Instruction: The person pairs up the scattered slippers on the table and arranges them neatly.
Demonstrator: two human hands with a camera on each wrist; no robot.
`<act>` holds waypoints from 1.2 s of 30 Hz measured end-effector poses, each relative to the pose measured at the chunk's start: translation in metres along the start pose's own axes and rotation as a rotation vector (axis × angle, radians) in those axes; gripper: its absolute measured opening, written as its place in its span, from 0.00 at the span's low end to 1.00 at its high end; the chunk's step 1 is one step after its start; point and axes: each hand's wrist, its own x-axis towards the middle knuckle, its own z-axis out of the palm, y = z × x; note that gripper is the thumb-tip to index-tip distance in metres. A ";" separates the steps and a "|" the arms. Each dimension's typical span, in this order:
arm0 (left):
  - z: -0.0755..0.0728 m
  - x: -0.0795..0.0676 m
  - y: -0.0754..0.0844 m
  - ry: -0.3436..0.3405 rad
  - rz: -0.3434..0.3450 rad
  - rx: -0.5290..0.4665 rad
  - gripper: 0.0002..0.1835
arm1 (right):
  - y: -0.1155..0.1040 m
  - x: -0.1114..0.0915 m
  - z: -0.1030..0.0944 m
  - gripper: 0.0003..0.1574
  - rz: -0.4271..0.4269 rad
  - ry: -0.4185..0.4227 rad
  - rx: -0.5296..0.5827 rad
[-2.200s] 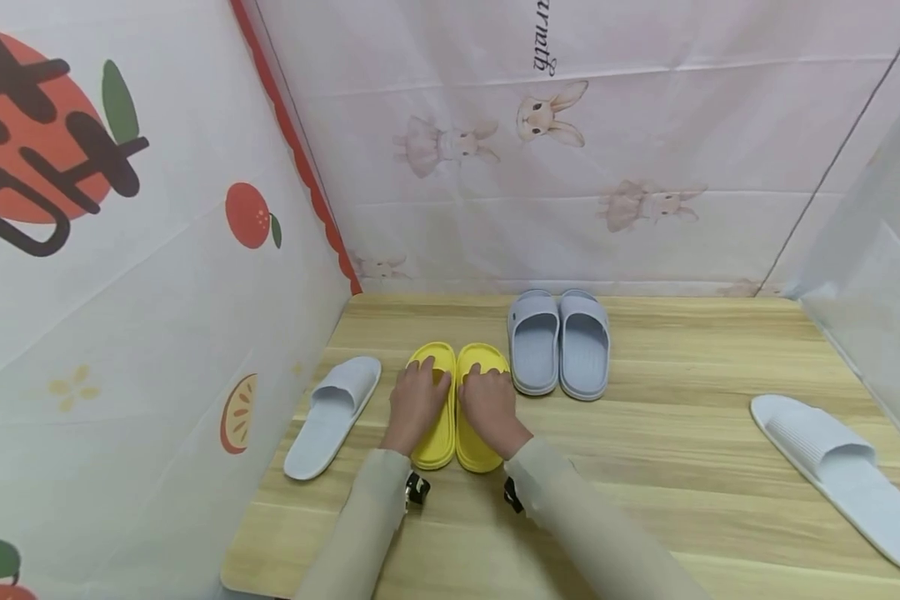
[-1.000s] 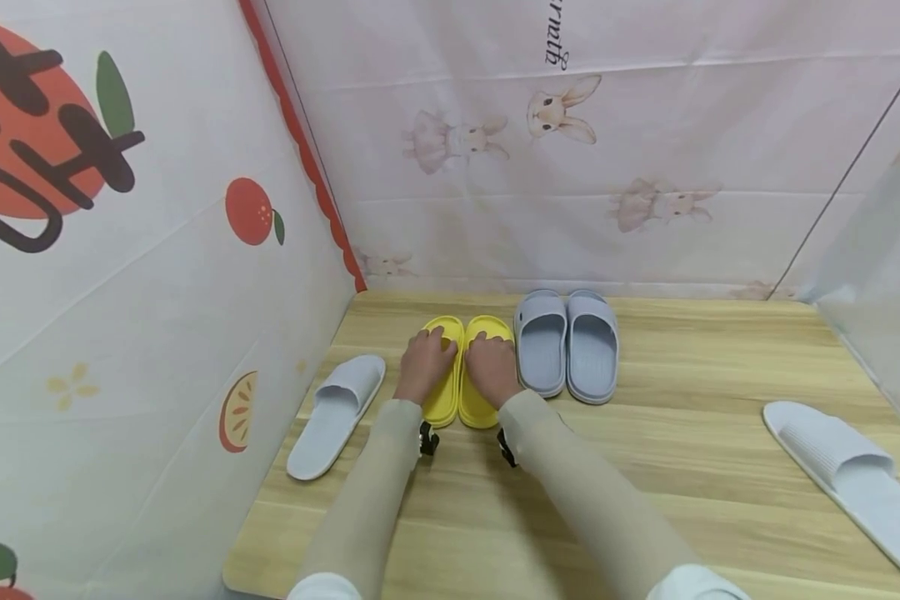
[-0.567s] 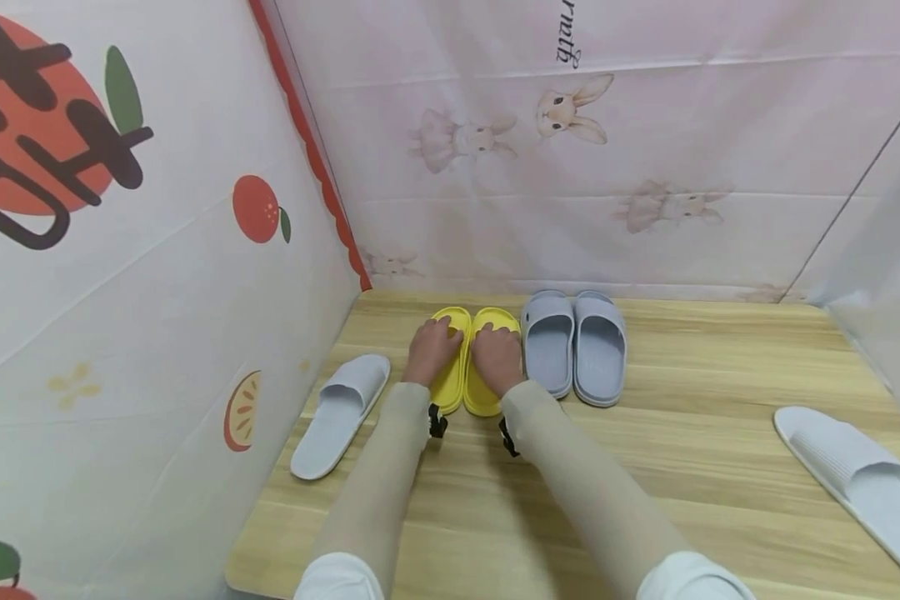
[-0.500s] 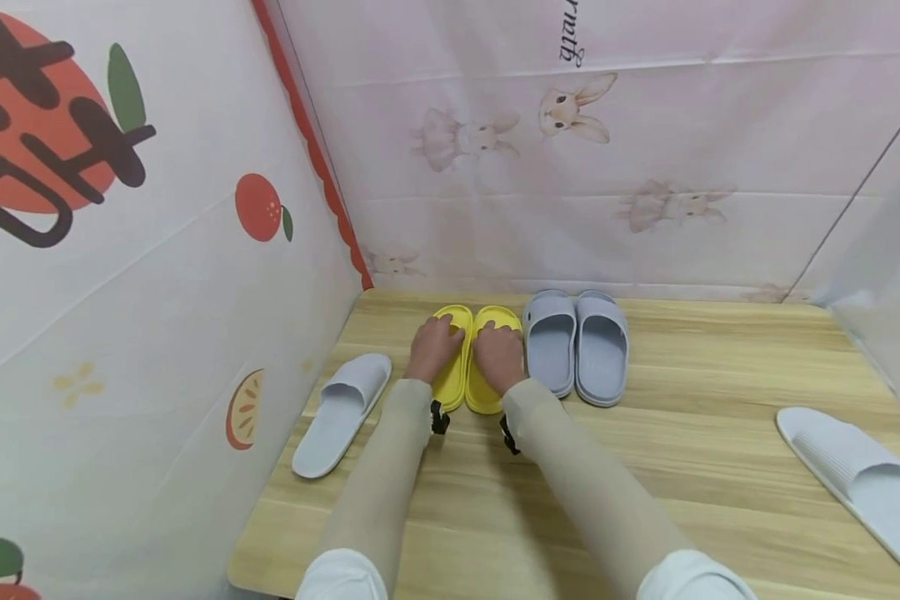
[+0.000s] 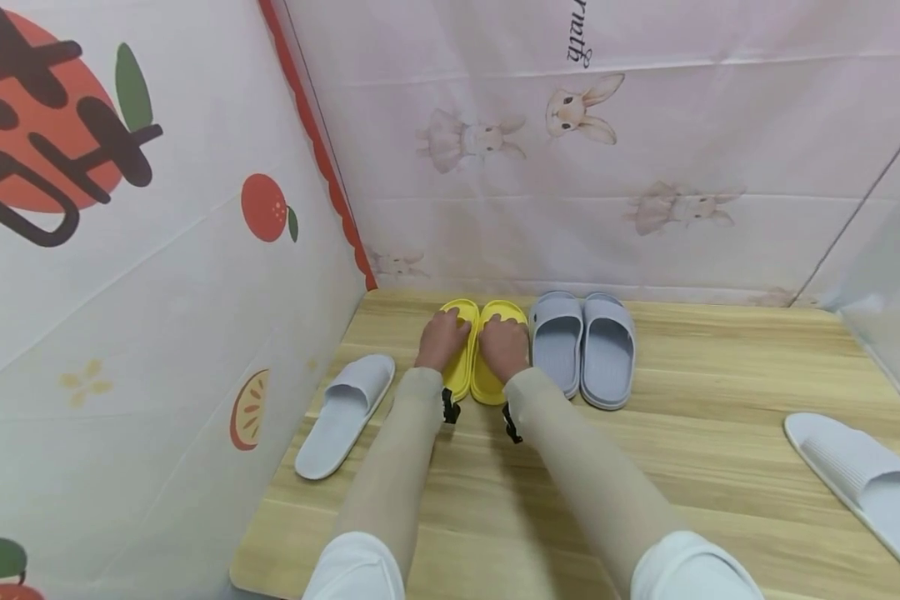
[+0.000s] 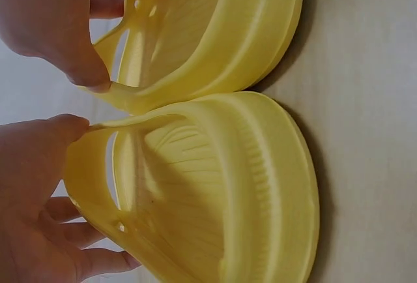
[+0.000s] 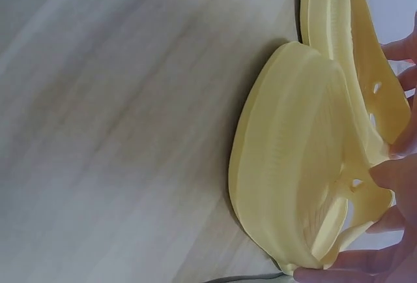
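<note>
A pair of yellow slippers stands side by side on the wooden board, toes toward the back wall. My left hand (image 5: 442, 337) grips the strap of the left yellow slipper (image 5: 461, 375), thumb on the inner side. The strap of the right yellow slipper (image 5: 487, 385) is held by my right hand (image 5: 506, 346). In the left wrist view, thumb and fingers pinch the left slipper's strap from both sides. Both soles look flat on the board in the wrist views. Right beside the yellow pair is a pair of grey slippers (image 5: 603, 367), toes also toward the wall.
One white slipper (image 5: 337, 425) lies slanted on the left near the fruit-printed side sheet (image 5: 157, 317). Another white slipper (image 5: 862, 483) lies at the right edge. A rabbit-printed sheet (image 5: 495, 225) closes off the back of the wooden board (image 5: 720, 400).
Both hands have slid the yellow slippers away from me, toward the back wall, so they now stand level with the grey pair. The grey and white slippers stay in place; the view shifts slightly.
</note>
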 end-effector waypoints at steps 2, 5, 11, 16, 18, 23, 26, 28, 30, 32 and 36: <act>0.001 0.003 0.000 0.001 0.008 -0.004 0.26 | 0.001 0.003 0.001 0.23 -0.007 -0.013 -0.017; 0.001 0.007 0.000 0.002 0.016 -0.009 0.26 | 0.002 0.007 0.003 0.22 -0.017 -0.032 -0.039; 0.002 0.018 -0.002 -0.006 -0.008 0.004 0.26 | 0.003 0.016 0.007 0.23 -0.050 -0.022 -0.050; 0.005 0.027 -0.003 -0.023 -0.011 0.005 0.26 | 0.006 0.022 0.009 0.23 -0.030 -0.024 -0.041; 0.006 0.031 -0.002 -0.028 -0.004 0.004 0.27 | 0.007 0.025 0.008 0.22 -0.024 -0.027 -0.052; 0.008 0.035 -0.001 -0.045 -0.008 0.004 0.27 | 0.010 0.028 0.005 0.22 -0.030 -0.040 -0.068; 0.009 0.037 -0.001 -0.053 -0.012 0.002 0.27 | 0.011 0.028 0.004 0.23 -0.035 -0.045 -0.060; 0.009 0.038 -0.001 -0.056 -0.013 0.005 0.28 | 0.011 0.029 0.003 0.23 -0.036 -0.049 -0.054; 0.009 0.039 -0.001 -0.055 -0.014 0.011 0.28 | 0.012 0.030 0.002 0.22 -0.044 -0.056 -0.059; 0.009 0.039 -0.001 -0.055 -0.014 0.016 0.28 | 0.012 0.031 0.003 0.22 -0.048 -0.067 -0.067; 0.009 0.039 -0.001 -0.067 -0.020 -0.004 0.29 | 0.013 0.034 0.005 0.22 -0.037 -0.062 -0.047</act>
